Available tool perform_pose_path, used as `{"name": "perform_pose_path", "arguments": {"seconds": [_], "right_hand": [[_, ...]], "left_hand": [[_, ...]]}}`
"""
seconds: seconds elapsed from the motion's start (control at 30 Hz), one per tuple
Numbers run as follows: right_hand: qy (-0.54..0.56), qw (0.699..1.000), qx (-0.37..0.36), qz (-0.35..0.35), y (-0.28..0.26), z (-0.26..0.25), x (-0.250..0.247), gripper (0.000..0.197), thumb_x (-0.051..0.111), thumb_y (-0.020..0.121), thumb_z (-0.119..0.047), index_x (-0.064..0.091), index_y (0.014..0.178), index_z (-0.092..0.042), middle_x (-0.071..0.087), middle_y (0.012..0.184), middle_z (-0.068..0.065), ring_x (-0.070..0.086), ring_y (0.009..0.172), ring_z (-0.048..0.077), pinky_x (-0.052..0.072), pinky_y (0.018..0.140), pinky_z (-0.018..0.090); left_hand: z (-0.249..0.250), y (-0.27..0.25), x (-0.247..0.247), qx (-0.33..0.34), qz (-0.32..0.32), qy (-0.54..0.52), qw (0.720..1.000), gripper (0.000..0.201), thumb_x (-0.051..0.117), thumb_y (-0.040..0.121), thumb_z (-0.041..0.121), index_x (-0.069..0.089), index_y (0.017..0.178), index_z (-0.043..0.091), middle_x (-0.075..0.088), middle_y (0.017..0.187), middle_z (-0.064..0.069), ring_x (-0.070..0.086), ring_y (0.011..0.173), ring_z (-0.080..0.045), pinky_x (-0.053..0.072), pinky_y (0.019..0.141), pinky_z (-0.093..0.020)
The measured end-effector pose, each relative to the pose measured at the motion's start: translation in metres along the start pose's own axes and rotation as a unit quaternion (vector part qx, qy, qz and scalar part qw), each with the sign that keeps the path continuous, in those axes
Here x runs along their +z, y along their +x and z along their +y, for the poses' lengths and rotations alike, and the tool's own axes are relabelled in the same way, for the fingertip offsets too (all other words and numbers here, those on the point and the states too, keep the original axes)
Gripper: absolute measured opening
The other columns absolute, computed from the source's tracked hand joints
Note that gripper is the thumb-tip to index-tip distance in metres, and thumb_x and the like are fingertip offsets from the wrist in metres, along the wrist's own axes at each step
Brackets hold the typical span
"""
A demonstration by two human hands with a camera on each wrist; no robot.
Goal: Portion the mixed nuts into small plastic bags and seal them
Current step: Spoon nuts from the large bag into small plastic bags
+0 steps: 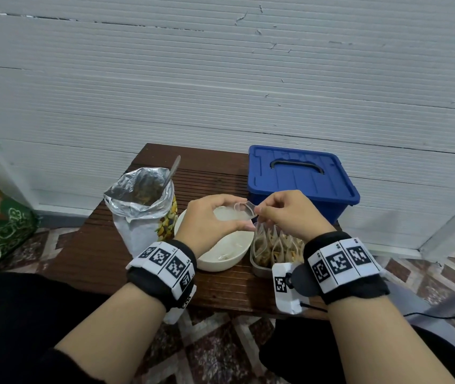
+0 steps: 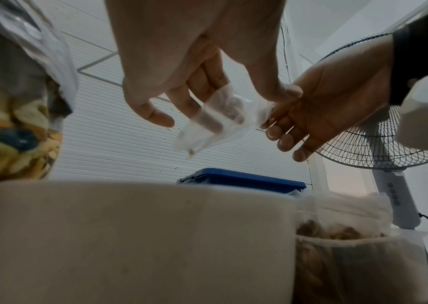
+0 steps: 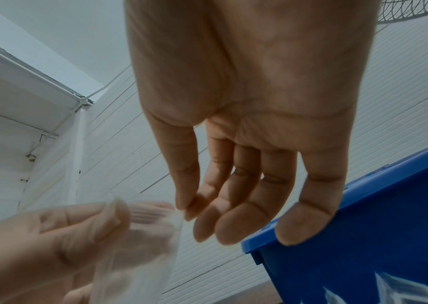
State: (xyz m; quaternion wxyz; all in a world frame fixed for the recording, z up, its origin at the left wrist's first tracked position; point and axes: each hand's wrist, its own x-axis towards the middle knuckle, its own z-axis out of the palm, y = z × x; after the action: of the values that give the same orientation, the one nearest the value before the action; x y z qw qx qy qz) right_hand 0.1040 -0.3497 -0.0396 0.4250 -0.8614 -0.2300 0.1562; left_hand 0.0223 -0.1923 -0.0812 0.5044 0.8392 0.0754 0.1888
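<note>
We hold an empty small bag [image 1: 234, 213] over the bowl [image 1: 222, 259], left hand [image 1: 209, 220] gripping, right hand [image 1: 287, 214] pinching its mouth; filled bags [image 1: 276, 245] wait at four o'clock; the nut pouch [image 1: 143, 206] isn't finished.

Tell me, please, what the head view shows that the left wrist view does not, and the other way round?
Only the head view shows the spoon standing in the open foil nut bag, the blue box's lid handle and the wooden table. Only the left wrist view shows the standing fan and a crumb in a corner of the small clear bag. Both show the left hand and right hand pinching that bag above the white bowl, beside the tub of filled bags.
</note>
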Motion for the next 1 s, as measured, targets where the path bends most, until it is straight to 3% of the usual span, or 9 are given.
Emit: {"name": "perform_pose_path", "arguments": {"seconds": [0.13,0.27,0.43,0.5,0.67,0.8,0.83,0.9,1.0], "right_hand": [[0.020,1.000,0.001,0.011,0.000,-0.002,0.002,0.016,0.062,0.091,-0.026,0.068,0.082,-0.014,0.070,0.074,-0.002,0.060,0.061,0.003,0.039,0.045,0.008],[0.051,0.998,-0.018,0.035,0.002,-0.007,0.006,0.024,0.055,0.095,-0.033,0.067,0.084,-0.016,0.071,0.075,-0.001,0.058,0.054,-0.001,0.043,0.050,0.012],[0.068,0.995,-0.045,0.056,0.007,-0.020,0.020,0.024,0.051,0.097,-0.031,0.068,0.088,-0.016,0.071,0.074,-0.001,0.058,0.055,-0.001,0.041,0.053,0.009],[0.071,0.995,-0.052,0.055,0.011,-0.027,0.027,0.022,0.051,0.097,-0.030,0.067,0.090,-0.017,0.070,0.075,0.000,0.059,0.058,0.002,0.041,0.055,0.011],[0.082,0.992,-0.090,0.040,0.021,-0.054,0.056,0.010,0.054,0.096,-0.024,0.063,0.098,-0.019,0.068,0.084,0.002,0.061,0.068,0.006,0.042,0.054,0.006],[0.085,0.991,-0.099,0.041,0.033,-0.074,0.083,0.014,0.057,0.094,-0.025,0.061,0.108,-0.023,0.065,0.089,0.001,0.064,0.088,0.018,0.052,0.085,0.033],[0.092,0.990,-0.097,0.041,0.034,-0.080,0.089,0.020,0.057,0.094,-0.025,0.061,0.113,-0.020,0.063,0.086,-0.002,0.064,0.090,0.018,0.052,0.087,0.034],[0.097,0.990,-0.099,0.042,0.038,-0.090,0.098,0.024,0.057,0.094,-0.024,0.059,0.118,-0.019,0.058,0.081,-0.008,0.063,0.088,0.015,0.048,0.081,0.026],[0.081,0.990,-0.105,0.055,0.042,-0.098,0.110,0.012,0.058,0.094,-0.024,0.056,0.106,-0.022,0.054,0.078,-0.011,0.056,0.078,0.008,0.038,0.073,0.021]], "left_hand": [[0.000,-0.001,-0.004,0.006,0.003,-0.005,1.000,0.035,0.087,0.062,0.035,0.070,0.092,0.043,0.071,0.094,0.021,0.059,0.098,0.011,0.038,0.084,-0.001],[0.005,-0.001,-0.012,0.001,0.035,-0.031,0.999,0.038,0.087,0.059,0.039,0.072,0.093,0.039,0.072,0.093,0.017,0.062,0.097,0.003,0.046,0.088,-0.014],[0.012,0.001,-0.041,0.013,0.115,-0.047,0.992,0.039,0.088,0.057,0.035,0.073,0.093,0.035,0.072,0.087,0.016,0.063,0.082,0.001,0.048,0.073,-0.013],[0.014,0.001,-0.053,0.013,0.142,-0.041,0.989,0.043,0.084,0.055,0.043,0.075,0.095,0.031,0.073,0.086,0.013,0.061,0.078,-0.003,0.047,0.068,-0.015],[0.015,-0.001,-0.090,-0.018,0.193,-0.073,0.978,0.042,0.079,0.054,0.047,0.074,0.093,0.034,0.073,0.087,0.012,0.067,0.085,-0.004,0.053,0.070,-0.018],[0.005,0.000,-0.115,-0.043,0.226,-0.091,0.969,0.037,0.080,0.064,0.035,0.073,0.099,0.029,0.073,0.093,0.005,0.068,0.088,-0.007,0.054,0.071,-0.015],[0.002,0.000,-0.121,-0.048,0.230,-0.094,0.967,0.035,0.080,0.067,0.031,0.073,0.101,0.027,0.073,0.092,0.005,0.068,0.087,-0.006,0.053,0.069,-0.014],[-0.005,0.001,-0.130,-0.056,0.236,-0.087,0.966,0.029,0.079,0.073,0.025,0.072,0.101,0.027,0.071,0.090,0.006,0.067,0.086,-0.005,0.051,0.067,-0.011],[-0.015,0.001,-0.139,-0.069,0.245,-0.094,0.962,0.029,0.079,0.074,0.026,0.072,0.102,0.024,0.072,0.091,0.005,0.068,0.089,-0.008,0.053,0.074,-0.016]]}}
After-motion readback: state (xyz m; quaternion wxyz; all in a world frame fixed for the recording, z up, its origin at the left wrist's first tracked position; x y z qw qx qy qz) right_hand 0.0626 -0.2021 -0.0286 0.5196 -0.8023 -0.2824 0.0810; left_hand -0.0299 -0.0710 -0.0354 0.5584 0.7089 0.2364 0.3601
